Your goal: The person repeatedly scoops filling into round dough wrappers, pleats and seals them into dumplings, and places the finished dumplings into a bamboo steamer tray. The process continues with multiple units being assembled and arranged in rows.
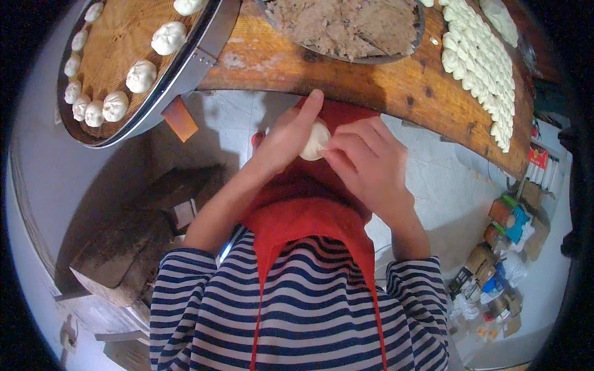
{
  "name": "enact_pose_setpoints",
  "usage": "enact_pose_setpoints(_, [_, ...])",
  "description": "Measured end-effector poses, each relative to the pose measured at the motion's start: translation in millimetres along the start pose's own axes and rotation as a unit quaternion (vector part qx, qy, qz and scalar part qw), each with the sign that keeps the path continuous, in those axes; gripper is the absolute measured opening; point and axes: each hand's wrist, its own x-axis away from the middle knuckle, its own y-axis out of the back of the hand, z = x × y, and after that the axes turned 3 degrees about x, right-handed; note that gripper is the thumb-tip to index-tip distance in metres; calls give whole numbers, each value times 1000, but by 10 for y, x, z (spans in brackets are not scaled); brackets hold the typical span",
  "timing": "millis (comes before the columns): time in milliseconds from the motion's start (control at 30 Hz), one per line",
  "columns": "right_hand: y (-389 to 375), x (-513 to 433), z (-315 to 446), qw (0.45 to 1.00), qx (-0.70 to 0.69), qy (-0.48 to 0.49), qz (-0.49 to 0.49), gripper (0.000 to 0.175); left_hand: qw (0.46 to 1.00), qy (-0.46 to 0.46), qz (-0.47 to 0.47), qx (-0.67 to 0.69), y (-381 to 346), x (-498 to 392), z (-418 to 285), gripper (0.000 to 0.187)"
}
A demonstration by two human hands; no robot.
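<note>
A round, pale piece of bun dough [317,140] is held in front of my red apron [311,218], just short of the table's near edge. My left hand [293,134] cups it from the left, thumb raised along its side. At its right edge the fingertips of my right hand [371,155] pinch the dough; this hand is slightly blurred. Whether filling lies inside the dough cannot be seen. Beyond my hands, a wide pan of minced filling [345,28] sits on the wooden table [362,83], with a thin utensil partly sunk in it.
At upper left, a round steamer tray [125,37] with a metal rim holds several pleated buns [141,76] around its edge. Many small dough pieces [480,69] lie in rows on the table's right side. Boxes and bags [492,273] crowd the floor at lower right.
</note>
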Motion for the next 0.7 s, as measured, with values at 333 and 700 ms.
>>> enact_pose_setpoints(333, [-72,215,-423,989,-49,-121,-75,11,978,-68,103,171,280,191,-88,75])
enact_pose_setpoints(700, [-185,195,-1518,947,-92,-286,-115,21,847,-407,-228,-254,1671,618,-1243,49])
